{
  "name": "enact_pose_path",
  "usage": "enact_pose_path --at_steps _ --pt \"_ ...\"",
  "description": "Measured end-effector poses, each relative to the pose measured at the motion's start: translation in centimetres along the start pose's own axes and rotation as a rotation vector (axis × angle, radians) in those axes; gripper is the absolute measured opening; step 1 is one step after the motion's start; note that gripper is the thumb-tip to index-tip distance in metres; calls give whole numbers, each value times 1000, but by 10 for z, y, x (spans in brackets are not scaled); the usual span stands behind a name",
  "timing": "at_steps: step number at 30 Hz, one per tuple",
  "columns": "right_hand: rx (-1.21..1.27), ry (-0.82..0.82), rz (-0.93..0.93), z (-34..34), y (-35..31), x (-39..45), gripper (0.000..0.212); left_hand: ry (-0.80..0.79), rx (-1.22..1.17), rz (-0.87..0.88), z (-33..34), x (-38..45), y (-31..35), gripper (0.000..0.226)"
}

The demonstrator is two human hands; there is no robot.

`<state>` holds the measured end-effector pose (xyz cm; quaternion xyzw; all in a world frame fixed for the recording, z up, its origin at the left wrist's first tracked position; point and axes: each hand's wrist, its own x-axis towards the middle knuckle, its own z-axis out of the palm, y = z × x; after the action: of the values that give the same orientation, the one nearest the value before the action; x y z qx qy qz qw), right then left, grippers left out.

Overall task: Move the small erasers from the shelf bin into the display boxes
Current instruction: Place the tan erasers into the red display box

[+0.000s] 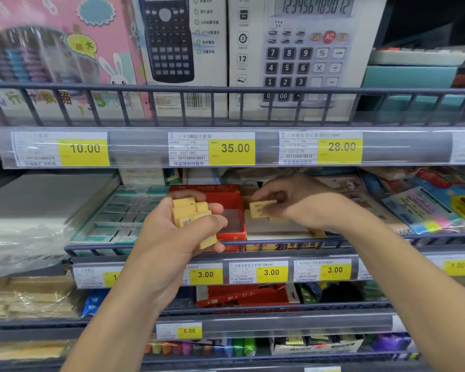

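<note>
My left hand (188,224) is nearest to me, palm turned up in front of the red display box (227,210), fingers curled round a stack of small yellow erasers (192,216) — I count about six, though the ones underneath are partly hidden. One of them pokes out low by my thumb, just above the shelf rail (279,241). My forearm comes up from below and to the left of the red box.

My right hand (287,202) is just to the right of the red box, wrist bent, palm down. Its thumb and fingertips pinch one single eraser (262,209), held tilted above the open pale display box (277,228) that stands touching the red box's right side. One or two more yellow erasers lie in that pale box near its front right corner — blur keeps me from counting them surely.

Behind and above the red box run three yellow price tags, and beyond them two calculator boxes (306,49) stand upright.
</note>
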<state>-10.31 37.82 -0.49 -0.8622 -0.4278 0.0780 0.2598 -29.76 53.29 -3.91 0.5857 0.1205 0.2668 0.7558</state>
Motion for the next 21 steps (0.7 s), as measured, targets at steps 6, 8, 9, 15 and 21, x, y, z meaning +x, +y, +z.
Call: enact_pose_path --at_steps 6,8,9,15,21 --pt "-211 -145 -64 12 -2 5 41 4 10 -4 -4 0 0 55" --pt "-275 -155 -93 12 -1 6 40 9 7 -3 -5 1 0 52" --pt "-301 -155 -105 13 -1 6 38 12 5 -3 -5 2 0 48" --pt "-255 -84 -111 14 5 11 34 12 2 -10 -5 2 0 42" --pt "-260 -49 -104 20 15 16 33 13 3 -5 -6 2 -1 42"
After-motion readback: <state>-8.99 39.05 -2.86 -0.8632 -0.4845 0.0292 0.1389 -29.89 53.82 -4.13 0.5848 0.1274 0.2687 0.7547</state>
